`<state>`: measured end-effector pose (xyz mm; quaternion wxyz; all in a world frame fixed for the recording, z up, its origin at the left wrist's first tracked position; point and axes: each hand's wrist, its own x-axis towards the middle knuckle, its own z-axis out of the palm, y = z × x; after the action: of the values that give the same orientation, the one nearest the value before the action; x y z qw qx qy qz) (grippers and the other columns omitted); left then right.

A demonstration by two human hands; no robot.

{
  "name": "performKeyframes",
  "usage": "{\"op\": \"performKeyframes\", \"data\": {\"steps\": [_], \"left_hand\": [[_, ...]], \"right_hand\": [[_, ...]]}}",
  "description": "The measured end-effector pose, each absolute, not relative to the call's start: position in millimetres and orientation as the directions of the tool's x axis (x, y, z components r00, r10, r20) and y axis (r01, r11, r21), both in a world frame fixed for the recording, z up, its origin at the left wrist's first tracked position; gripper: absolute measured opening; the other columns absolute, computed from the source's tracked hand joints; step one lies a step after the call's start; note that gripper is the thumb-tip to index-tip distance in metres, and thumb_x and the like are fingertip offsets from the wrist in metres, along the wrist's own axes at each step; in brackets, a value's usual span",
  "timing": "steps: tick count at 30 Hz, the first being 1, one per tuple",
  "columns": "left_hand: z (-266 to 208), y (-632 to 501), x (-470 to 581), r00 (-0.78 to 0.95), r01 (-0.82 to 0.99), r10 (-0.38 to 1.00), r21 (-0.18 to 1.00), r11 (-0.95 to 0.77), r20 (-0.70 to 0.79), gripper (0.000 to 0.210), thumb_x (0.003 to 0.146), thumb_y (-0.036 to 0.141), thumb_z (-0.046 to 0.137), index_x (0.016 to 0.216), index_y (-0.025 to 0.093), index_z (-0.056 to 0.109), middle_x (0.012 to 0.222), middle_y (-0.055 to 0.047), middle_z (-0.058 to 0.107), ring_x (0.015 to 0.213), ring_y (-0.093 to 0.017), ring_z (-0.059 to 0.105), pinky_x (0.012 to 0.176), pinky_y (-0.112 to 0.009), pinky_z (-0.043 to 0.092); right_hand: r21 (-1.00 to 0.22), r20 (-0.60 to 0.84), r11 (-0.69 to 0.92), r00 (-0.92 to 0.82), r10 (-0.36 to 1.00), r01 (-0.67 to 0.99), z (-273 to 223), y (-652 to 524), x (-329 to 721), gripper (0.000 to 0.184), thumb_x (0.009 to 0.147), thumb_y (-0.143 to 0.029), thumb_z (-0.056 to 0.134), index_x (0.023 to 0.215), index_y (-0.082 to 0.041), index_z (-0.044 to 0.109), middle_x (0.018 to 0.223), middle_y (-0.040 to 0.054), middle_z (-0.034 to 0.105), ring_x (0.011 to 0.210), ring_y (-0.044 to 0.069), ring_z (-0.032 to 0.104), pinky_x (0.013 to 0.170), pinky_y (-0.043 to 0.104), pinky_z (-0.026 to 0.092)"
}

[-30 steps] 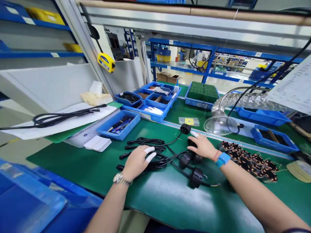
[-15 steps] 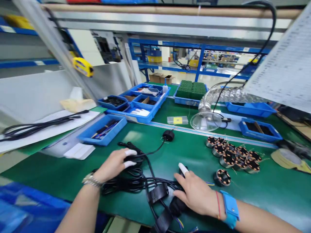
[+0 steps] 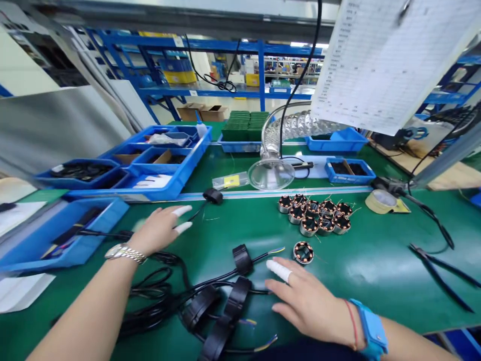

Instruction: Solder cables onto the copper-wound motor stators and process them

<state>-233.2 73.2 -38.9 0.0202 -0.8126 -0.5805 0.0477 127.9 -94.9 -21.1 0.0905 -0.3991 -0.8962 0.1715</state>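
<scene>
Cables lie on the near side of the left hand, their long axis running rightward to black caps, to which the right hand is nearer. Left fingertips stand apart; whether they touch a cable, one cannot tell. Right fingers are spread, seemingly holding nothing. Underneath is a green mat; coils sit beyond the right hand, blue racks behind.

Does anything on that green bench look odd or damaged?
No spill or clear damage shows. One silver-rimmed, copper-wound metal ring sits apart from the cluster of copper-wound rings, and one round black plastic cap lies away from the other black plastic caps.
</scene>
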Motion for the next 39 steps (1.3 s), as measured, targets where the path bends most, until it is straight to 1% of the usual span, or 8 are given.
{"op": "performKeyframes", "data": {"steps": [4,8,13,15,22,27,34,39], "left_hand": [[-42,97,-175,0.401,0.916,0.915,-0.006,-0.401,0.041,0.063,0.080,0.046,0.041,0.134,0.016,0.027,0.139,-0.015,0.032,0.122,-0.031,0.036,0.098,-0.044,0.030],[-49,121,-137,0.354,0.933,0.933,0.049,-0.357,0.068,0.063,0.079,0.046,0.043,0.131,0.012,0.032,0.138,-0.018,0.031,0.122,-0.033,0.036,0.099,-0.045,0.031],[-44,108,-64,0.611,0.744,0.791,0.358,-0.564,-0.023,0.084,0.073,0.055,0.053,0.137,0.014,0.017,0.142,-0.014,0.025,0.128,-0.026,0.028,0.105,-0.038,0.028],[-39,99,-32,0.685,0.684,0.725,0.405,-0.607,-0.071,0.092,0.069,0.052,0.059,0.139,0.018,0.011,0.145,-0.013,0.017,0.129,-0.027,0.026,0.104,-0.039,0.030],[-23,78,36,0.795,0.594,0.605,0.253,-0.764,-0.040,0.074,0.071,0.045,0.061,0.134,0.021,0.030,0.143,-0.014,0.022,0.129,-0.032,0.024,0.104,-0.048,0.026],[-9,61,56,0.890,0.454,0.417,0.284,-0.845,-0.183,0.064,0.073,0.044,0.060,0.130,0.028,0.036,0.142,-0.011,0.027,0.129,-0.033,0.024,0.103,-0.055,0.021],[-23,52,39,0.882,0.456,0.376,0.309,-0.835,-0.285,0.108,0.051,0.052,0.074,0.138,0.030,0.015,0.147,-0.011,0.008,0.132,-0.037,0.010,0.104,-0.058,0.010],[-44,46,46,0.910,0.412,0.375,0.275,-0.869,-0.178,0.104,0.053,0.058,0.069,0.138,0.028,0.018,0.147,-0.013,0.007,0.132,-0.038,0.009,0.104,-0.058,0.009]], "right_hand": [[-0.336,0.131,0.523,-0.511,0.849,0.783,-20,-88,174,0.036,0.087,-0.032,0.040,0.120,-0.022,0.049,0.133,0.0113,0.040,0.128,0.025,0.029,0.103,0.047,0.033],[-0.229,0.226,0.392,-0.344,0.912,0.891,-24,-67,228,0.039,0.085,-0.032,0.043,0.122,-0.022,0.048,0.135,0.0108,0.039,0.127,0.026,0.030,0.101,0.048,0.035],[-0.121,0.204,0.251,-0.224,0.953,0.960,-38,-50,279,0.046,0.081,-0.032,0.051,0.124,-0.018,0.045,0.135,0.0140,0.037,0.127,0.029,0.029,0.100,0.049,0.035],[-0.115,0.192,0.234,-0.210,0.959,0.965,-44,-51,286,0.048,0.080,-0.032,0.051,0.125,-0.018,0.044,0.136,0.0145,0.036,0.127,0.029,0.028,0.099,0.048,0.035],[-0.262,0.232,0.162,-0.101,0.968,0.951,-64,-52,315,0.044,0.085,-0.033,0.044,0.126,-0.017,0.041,0.135,0.0137,0.038,0.127,0.025,0.032,0.102,0.044,0.034],[-0.459,0.185,0.078,0.009,0.983,0.885,-80,-39,345,0.064,0.079,-0.040,0.052,0.133,-0.017,0.028,0.134,0.0143,0.037,0.126,0.025,0.034,0.103,0.043,0.033],[-0.625,0.107,0.171,-0.134,0.985,0.761,-96,-11,346,0.101,0.065,-0.042,0.067,0.139,-0.018,0.002,0.145,0.0135,0.013,0.134,0.026,0.012,0.109,0.044,0.018],[-0.631,0.101,0.207,-0.186,0.977,0.747,-101,14,343,0.105,0.060,-0.042,0.070,0.139,-0.014,0.006,0.142,0.0159,0.017,0.133,0.027,0.013,0.109,0.043,0.017]]}}
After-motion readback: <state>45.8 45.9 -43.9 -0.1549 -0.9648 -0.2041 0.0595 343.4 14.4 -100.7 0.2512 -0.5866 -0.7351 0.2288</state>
